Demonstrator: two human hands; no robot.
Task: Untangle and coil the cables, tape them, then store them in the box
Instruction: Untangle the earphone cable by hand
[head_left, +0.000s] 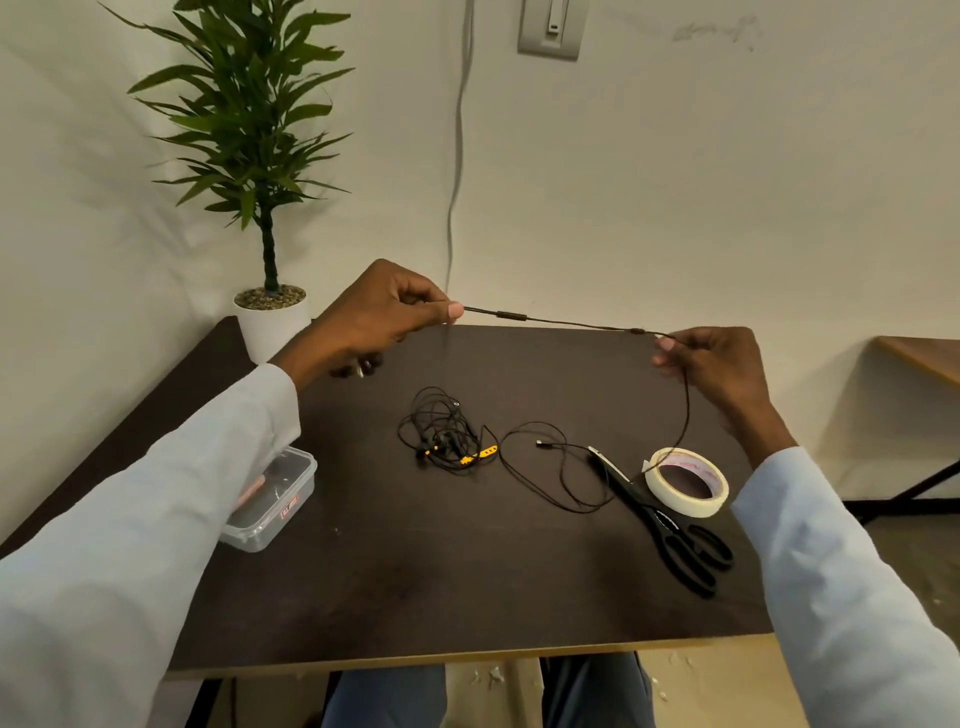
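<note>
A thin black earphone cable (561, 322) is stretched taut above the dark table (415, 582). My left hand (384, 312) pinches one end and my right hand (711, 364) pinches the other. From my right hand the cable drops and loops onto the table, ending near a small plug (540, 443). A tangled black cable bundle (441, 431) with yellow parts lies at the table's middle. A roll of cream tape (685, 483) and black scissors (670, 525) lie at the right. The clear plastic box (275, 499) stands at the left, partly hidden by my left sleeve.
A potted plant (270, 317) stands at the table's far left corner against the wall. A grey cord (457, 156) hangs down the wall behind. Another table (919, 358) stands to the right.
</note>
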